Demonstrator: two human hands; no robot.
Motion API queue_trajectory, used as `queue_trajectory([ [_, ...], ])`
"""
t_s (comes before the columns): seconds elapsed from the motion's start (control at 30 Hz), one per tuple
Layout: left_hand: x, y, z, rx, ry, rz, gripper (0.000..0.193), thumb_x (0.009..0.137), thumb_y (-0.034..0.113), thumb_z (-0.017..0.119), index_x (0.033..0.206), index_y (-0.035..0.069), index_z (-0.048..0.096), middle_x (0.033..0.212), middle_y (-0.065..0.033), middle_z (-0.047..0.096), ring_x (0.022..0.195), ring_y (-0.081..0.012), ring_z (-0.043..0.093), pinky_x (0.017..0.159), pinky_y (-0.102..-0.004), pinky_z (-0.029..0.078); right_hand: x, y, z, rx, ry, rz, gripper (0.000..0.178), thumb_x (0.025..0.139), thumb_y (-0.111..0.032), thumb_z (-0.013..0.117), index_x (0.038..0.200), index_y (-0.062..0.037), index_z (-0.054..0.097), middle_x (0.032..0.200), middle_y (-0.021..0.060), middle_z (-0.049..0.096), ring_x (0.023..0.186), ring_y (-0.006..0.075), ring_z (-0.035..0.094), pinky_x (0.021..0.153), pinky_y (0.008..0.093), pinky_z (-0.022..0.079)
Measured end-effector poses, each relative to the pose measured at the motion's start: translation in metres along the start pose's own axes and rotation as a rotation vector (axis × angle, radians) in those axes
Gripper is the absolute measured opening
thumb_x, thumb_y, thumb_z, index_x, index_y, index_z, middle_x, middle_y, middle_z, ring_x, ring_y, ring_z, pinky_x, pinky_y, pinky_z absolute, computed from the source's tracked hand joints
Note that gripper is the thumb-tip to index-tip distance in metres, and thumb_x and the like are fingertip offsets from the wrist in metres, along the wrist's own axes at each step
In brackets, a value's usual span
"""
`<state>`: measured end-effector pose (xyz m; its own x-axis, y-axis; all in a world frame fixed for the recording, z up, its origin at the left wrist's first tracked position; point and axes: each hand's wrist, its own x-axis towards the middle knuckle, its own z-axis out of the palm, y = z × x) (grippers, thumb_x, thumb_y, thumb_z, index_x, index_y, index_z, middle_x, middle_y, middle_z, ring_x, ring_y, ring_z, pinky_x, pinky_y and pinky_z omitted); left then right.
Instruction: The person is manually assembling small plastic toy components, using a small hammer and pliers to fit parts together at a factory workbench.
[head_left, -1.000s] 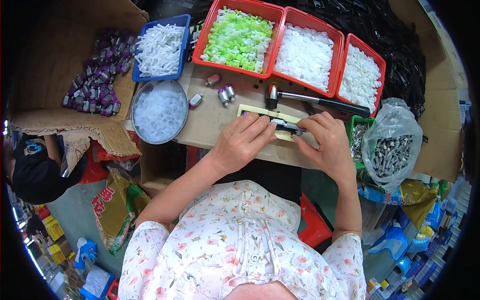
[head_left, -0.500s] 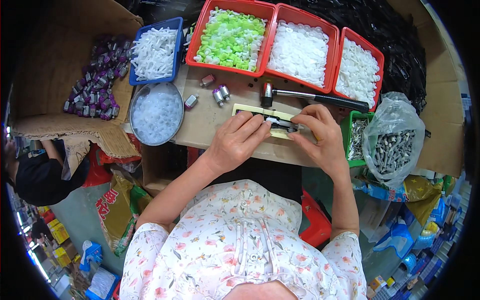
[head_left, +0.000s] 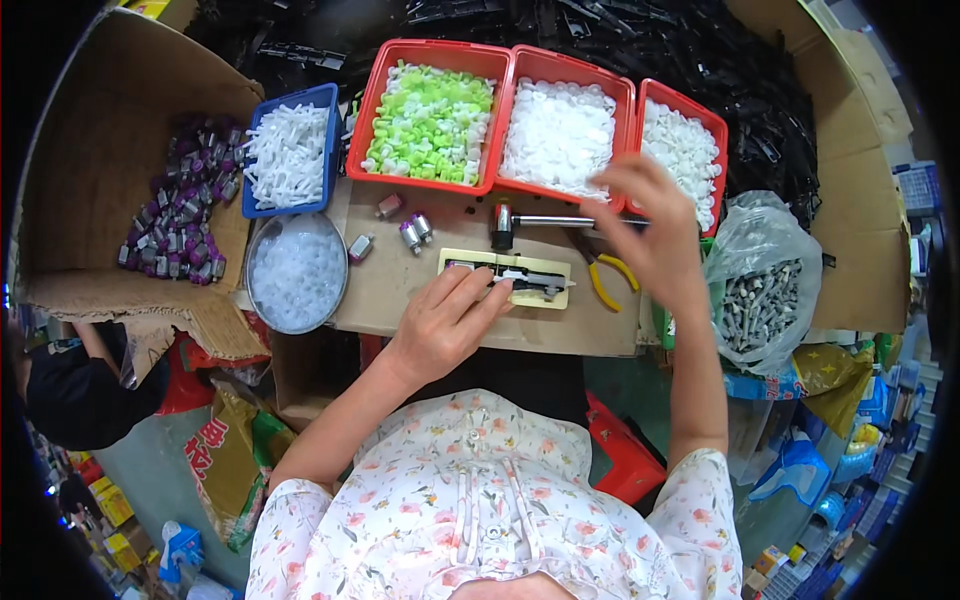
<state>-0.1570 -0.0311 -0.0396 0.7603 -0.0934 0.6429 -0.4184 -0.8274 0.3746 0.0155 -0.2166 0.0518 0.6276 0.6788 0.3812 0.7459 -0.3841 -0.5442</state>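
Yellow jig (head_left: 505,277) lay partly hidden under the left hand (head_left: 445,325), fingers flat on it; right hand (head_left: 645,225) hovered blurred, grip unreadable.

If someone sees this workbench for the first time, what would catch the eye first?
Most likely the row of red trays at the back, one heaped with bright green and white parts. Next, the left hand resting on the yellow jig at the centre. The right hand is raised, blurred, near the rightmost tray.

Right hand (head_left: 645,235) motion-blurred; hides hammer (head_left: 545,220) handle end.
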Motion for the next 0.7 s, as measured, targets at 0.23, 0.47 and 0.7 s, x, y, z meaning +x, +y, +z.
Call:
queue_trajectory([
  [0.23,0.002,-0.001,-0.008,-0.009,0.051,-0.026,0.035,0.073,0.004,0.082,0.106,0.000,0.070,0.102,-0.0128,0.064,0.088,-0.0304,0.060,0.075,-0.0380,0.052,0.107,0.109,-0.015,-0.538,0.177,0.002,0.021,0.085,-0.009,0.070,0.104,0.0004,0.070,0.103,0.0163,0.066,0.093,0.0321,0.068,0.083,0.0374,0.053],
  [0.47,-0.005,-0.007,-0.013,0.006,0.058,-0.070,0.035,0.072,0.003,0.083,0.105,0.000,0.070,0.102,-0.0126,0.064,0.087,-0.0303,0.061,0.074,-0.0378,0.052,0.143,0.129,-0.033,-0.515,-0.127,0.175,0.031,0.084,-0.014,0.073,0.110,0.0022,0.070,0.104,0.0177,0.072,0.094,0.0310,0.070,0.088,0.0360,0.055],
  [0.7,0.006,-0.012,-0.019,0.024,0.087,-0.095,0.031,0.072,0.002,0.082,0.101,0.000,0.070,0.099,-0.0128,0.064,0.086,-0.0303,0.061,0.072,-0.0381,0.052,0.132,0.085,-0.053,-0.419,0.187,-0.119,0.034,0.088,-0.018,0.073,0.116,0.0000,0.067,0.102,0.0143,0.072,0.088,0.0238,0.069,0.083,0.0322,0.054],
])
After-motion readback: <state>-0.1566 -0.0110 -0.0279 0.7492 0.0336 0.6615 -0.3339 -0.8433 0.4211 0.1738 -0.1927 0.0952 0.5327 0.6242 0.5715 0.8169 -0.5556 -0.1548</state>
